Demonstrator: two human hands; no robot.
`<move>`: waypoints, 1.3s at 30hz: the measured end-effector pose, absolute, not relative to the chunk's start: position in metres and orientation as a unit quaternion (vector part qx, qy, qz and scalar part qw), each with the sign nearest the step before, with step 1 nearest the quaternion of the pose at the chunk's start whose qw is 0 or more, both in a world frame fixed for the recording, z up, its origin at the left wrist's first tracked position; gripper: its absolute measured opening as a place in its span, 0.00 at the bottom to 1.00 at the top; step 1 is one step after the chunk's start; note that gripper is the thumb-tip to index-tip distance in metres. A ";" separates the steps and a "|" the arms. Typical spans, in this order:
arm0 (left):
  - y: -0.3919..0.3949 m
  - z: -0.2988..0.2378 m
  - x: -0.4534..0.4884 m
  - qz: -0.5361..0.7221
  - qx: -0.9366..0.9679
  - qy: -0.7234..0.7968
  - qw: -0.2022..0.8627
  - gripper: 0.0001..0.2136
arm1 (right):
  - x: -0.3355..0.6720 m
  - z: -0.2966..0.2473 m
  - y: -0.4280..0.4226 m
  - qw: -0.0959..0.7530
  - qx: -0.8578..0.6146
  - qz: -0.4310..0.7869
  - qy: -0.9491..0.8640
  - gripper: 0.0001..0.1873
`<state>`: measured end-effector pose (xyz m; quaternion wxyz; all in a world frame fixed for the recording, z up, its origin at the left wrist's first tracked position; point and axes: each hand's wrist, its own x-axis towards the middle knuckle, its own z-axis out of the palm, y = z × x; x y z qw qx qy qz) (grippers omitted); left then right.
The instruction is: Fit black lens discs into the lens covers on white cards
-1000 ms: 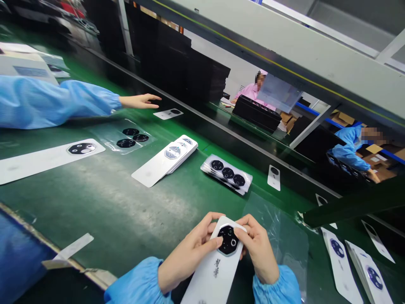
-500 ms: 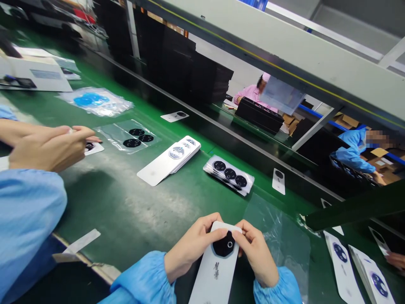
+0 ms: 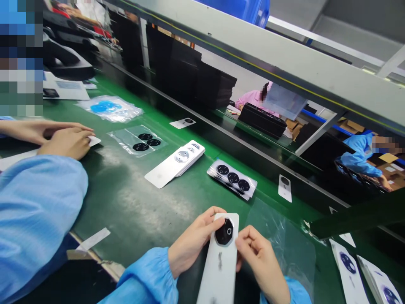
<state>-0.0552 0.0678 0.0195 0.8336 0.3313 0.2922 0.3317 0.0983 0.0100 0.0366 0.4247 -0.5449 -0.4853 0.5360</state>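
A long white panel [image 3: 218, 270] with a black eight-sided disc [image 3: 223, 232] near its top end is tilted up in front of me. My left hand [image 3: 193, 238] is closed on its left edge, the thumb lying on the disc's upper left. At the right edge, my right hand [image 3: 257, 253] has its thumb and curled fingers pinched against the panel; its fingertips are partly hidden behind. Beyond my hands lie a stack of clear-wrapped sheets of black discs [image 3: 233, 177] and a stack of white panels with silvery discs [image 3: 164, 171].
At left, a co-worker's hands [image 3: 65, 141] rest on another white panel. A clear bag [image 3: 139, 141] carries three black discs. More white panels [image 3: 348, 266] lie at right, beneath a dark green slanted bar [image 3: 357, 215]. A clear plastic sheet [image 3: 284, 240] is beside my right hand.
My right hand has slid off the disc, down to the panel's right edge. My left thumb has shifted toward the disc's upper left. At left, the co-worker's hands have lowered onto a panel.
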 end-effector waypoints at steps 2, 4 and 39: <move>0.067 0.019 -0.054 0.330 0.317 0.281 0.844 0.13 | 0.092 0.035 0.006 0.422 -0.530 0.552 -0.486 0.20; 0.067 0.019 -0.052 0.328 0.311 0.279 0.847 0.13 | 0.087 0.033 0.003 0.425 -0.525 0.554 -0.486 0.20; 0.074 0.025 -0.060 0.450 0.459 0.363 0.675 0.29 | 0.108 0.007 0.002 0.426 -0.539 0.527 -0.500 0.26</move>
